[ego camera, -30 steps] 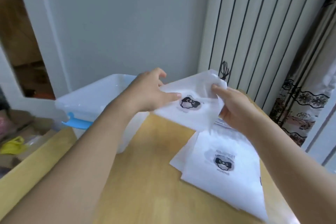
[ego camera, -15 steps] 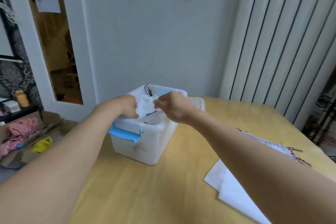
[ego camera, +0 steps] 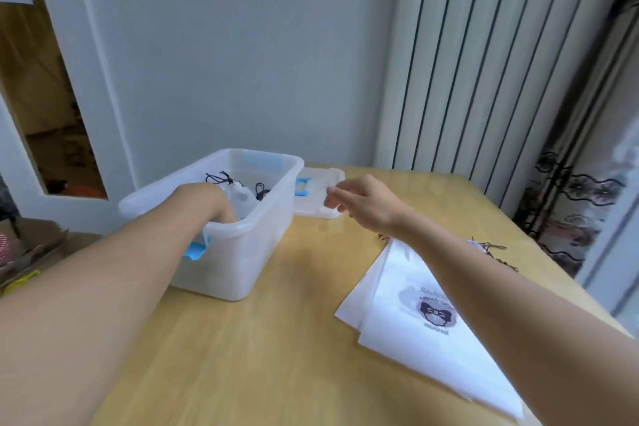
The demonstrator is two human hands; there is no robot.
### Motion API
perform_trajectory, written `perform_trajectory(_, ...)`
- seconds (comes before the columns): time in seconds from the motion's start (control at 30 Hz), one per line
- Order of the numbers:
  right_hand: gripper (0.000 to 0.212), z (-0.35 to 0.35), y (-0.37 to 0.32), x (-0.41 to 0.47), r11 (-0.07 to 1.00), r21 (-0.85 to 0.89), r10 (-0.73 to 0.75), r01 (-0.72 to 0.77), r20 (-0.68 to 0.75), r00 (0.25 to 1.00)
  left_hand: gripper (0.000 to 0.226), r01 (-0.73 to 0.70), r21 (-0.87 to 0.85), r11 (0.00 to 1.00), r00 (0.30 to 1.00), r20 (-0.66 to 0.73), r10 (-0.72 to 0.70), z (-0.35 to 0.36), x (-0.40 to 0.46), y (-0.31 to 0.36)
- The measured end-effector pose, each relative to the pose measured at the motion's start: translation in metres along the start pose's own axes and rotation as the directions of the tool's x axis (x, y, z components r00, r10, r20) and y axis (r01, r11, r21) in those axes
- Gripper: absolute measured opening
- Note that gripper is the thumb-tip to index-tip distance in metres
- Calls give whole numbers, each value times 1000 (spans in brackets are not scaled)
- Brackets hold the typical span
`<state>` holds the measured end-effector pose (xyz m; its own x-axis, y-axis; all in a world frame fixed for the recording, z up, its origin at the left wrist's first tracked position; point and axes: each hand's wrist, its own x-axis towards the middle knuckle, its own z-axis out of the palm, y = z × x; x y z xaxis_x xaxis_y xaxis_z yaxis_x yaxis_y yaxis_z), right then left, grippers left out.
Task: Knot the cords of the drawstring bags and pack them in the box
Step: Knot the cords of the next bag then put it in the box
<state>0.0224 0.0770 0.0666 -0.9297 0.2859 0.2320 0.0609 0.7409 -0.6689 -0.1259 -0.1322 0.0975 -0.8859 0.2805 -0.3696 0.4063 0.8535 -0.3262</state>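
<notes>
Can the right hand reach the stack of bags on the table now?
Probably yes: the right hand hangs free and holds nothing, and the stack of bags lies uncovered just under that forearm.

The box [ego camera: 242, 245] is sitting on the bench [ego camera: 276, 356] at my eleven o'clock, with knotted bags [ego camera: 238, 195] lying in it and my left hand [ego camera: 211, 201] reaching inside. Its lid [ego camera: 320, 195] is lying just behind-right, at twelve. The stack of bags [ego camera: 415, 332] is lying at two o'clock, under my right forearm.
</notes>
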Motion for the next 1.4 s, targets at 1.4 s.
perform_trajectory(1.4, 57, -70, 168, -122, 969, 162, 219, -187, -209, 953, 51, -435, -855, -282, 843, -497, 208, 78, -19, 207)
